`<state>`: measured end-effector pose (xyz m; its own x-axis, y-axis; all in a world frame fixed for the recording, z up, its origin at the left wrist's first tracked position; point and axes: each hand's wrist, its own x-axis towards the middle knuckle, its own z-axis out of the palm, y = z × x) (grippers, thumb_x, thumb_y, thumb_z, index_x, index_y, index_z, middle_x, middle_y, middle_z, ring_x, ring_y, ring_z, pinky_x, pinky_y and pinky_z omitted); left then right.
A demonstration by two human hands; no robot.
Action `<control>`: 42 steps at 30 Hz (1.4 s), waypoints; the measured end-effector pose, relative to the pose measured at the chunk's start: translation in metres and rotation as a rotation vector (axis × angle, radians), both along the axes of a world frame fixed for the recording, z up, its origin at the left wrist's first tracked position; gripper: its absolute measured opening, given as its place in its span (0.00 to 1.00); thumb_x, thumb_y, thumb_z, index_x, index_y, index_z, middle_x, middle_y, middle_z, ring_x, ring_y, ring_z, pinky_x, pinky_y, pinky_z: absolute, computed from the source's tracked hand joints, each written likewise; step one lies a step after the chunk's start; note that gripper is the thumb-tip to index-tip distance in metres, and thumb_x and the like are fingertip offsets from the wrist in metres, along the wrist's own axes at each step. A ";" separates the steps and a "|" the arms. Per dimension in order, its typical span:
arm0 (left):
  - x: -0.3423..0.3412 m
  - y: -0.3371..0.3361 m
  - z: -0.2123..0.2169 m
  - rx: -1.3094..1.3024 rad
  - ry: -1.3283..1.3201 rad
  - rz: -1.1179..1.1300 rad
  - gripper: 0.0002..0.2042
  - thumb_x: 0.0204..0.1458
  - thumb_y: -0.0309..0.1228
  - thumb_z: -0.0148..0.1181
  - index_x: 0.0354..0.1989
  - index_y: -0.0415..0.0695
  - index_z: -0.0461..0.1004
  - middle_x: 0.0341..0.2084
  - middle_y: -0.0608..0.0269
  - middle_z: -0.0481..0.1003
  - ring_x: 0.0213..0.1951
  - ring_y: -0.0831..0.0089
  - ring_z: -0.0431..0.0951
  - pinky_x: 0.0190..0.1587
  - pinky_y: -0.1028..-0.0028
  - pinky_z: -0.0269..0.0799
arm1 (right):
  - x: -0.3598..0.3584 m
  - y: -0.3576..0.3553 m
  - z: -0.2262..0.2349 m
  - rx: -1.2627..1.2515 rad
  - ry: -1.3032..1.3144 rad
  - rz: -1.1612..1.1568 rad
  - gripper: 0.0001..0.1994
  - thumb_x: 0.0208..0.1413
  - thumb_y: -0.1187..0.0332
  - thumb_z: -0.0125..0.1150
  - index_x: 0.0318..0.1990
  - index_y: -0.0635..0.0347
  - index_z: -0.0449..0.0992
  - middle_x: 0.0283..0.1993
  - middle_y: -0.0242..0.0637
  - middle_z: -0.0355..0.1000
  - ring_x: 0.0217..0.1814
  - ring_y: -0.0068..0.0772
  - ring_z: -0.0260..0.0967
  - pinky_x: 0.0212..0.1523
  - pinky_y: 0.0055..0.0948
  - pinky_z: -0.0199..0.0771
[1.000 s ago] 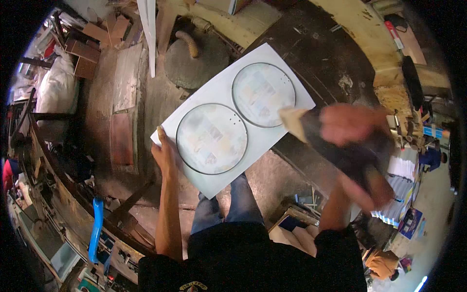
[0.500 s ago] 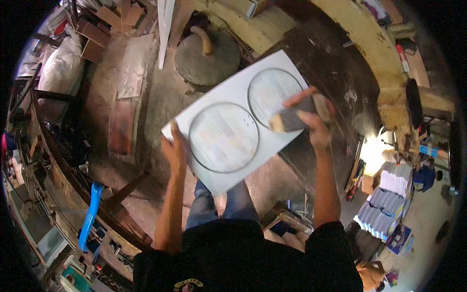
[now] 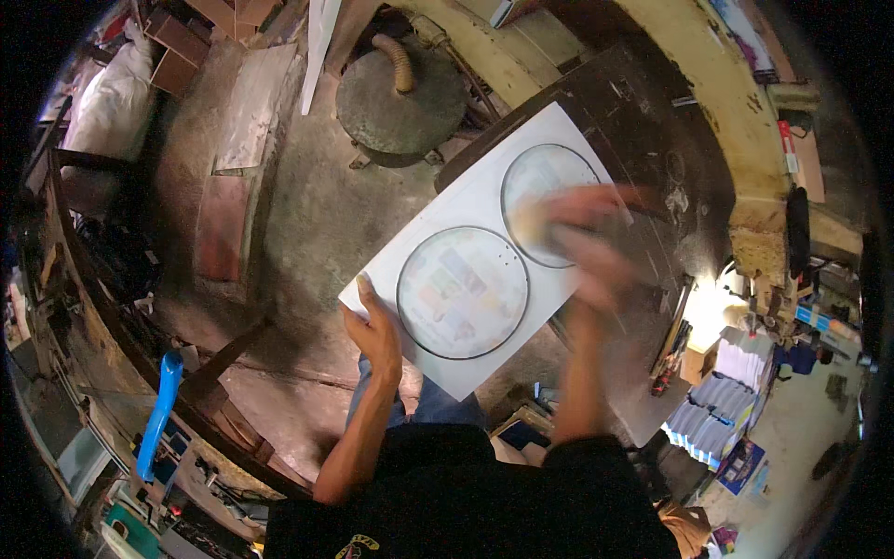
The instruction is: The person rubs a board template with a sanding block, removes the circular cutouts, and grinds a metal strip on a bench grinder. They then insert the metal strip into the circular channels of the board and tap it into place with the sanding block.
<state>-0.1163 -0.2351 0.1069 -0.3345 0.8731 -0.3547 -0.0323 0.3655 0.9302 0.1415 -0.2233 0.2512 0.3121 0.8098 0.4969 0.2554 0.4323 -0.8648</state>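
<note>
A white rectangular panel [image 3: 447, 379] with two dark-rimmed circles is held tilted over my lap. My left hand [image 3: 374, 328] grips its left corner, thumb on top and fingers below. The nearer circle [image 3: 461, 296] shows faint coloured patches. Over the farther circle [image 3: 545, 168] is my right hand [image 3: 601, 247], smeared by motion. Beside its fingers is the pale end of what looks like a flat brush [image 3: 531, 222], a dark block with a pale edge; the hand covers most of it.
Beyond the panel stands a round metal drum [image 3: 400, 112] with a ribbed hose. A dark bench [image 3: 652, 158] lies under the panel's far side. At right are a bright lamp [image 3: 712, 303] and stacked printed sheets [image 3: 722, 401]; at left, a blue bent tube [image 3: 160, 415].
The panel and my left hand have shifted right and nearer in view. My right hand has moved over the farther circle and is more blurred. The surroundings have shifted slightly too.
</note>
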 end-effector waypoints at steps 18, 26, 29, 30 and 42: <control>-0.050 0.097 0.015 -0.028 0.198 -0.663 0.24 0.62 0.48 0.53 0.48 0.35 0.73 0.37 0.53 0.78 0.43 0.67 0.77 0.49 0.68 0.71 | 0.069 -0.136 -0.071 -0.082 0.610 -0.451 0.25 0.43 0.64 0.66 0.48 0.66 0.66 0.45 0.43 0.65 0.49 0.36 0.63 0.52 0.38 0.63; -0.044 -0.002 -0.042 -0.232 -0.056 -0.928 0.14 0.65 0.39 0.50 0.40 0.39 0.71 0.21 0.70 0.62 0.26 0.80 0.63 0.26 0.73 0.61 | 0.102 -0.059 -0.098 -0.089 0.733 -0.329 0.28 0.47 0.65 0.66 0.57 0.60 0.65 0.52 0.38 0.66 0.56 0.28 0.62 0.59 0.32 0.62; 0.011 -0.112 -0.096 0.231 -0.052 -1.004 0.14 0.63 0.32 0.51 0.52 0.37 0.68 0.28 0.64 0.68 0.29 0.69 0.68 0.32 0.67 0.65 | 0.087 -0.004 -0.037 0.036 1.100 -0.128 0.27 0.45 0.72 0.67 0.55 0.56 0.66 0.47 0.32 0.69 0.48 0.26 0.68 0.52 0.29 0.70; 0.040 -0.135 -0.105 0.360 -0.173 -1.011 0.15 0.62 0.32 0.51 0.54 0.37 0.67 0.30 0.61 0.70 0.32 0.66 0.70 0.35 0.65 0.67 | 0.075 0.009 -0.007 -0.040 0.499 -0.270 0.27 0.43 0.74 0.68 0.54 0.56 0.66 0.45 0.31 0.70 0.45 0.25 0.69 0.49 0.28 0.71; -0.019 0.141 -0.014 -0.092 -0.087 -0.675 0.33 0.62 0.59 0.41 0.46 0.35 0.75 0.41 0.53 0.77 0.46 0.63 0.75 0.53 0.63 0.67 | 0.022 -0.152 -0.045 -0.001 1.209 -0.291 0.15 0.48 0.69 0.62 0.44 0.59 0.73 0.44 0.33 0.73 0.49 0.29 0.70 0.54 0.39 0.68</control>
<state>-0.1351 -0.0939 0.0931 0.3051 0.8453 -0.4387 0.1575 0.4095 0.8986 0.1638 -0.3756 0.2067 0.7365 0.6343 -0.2351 -0.6191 0.4920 -0.6121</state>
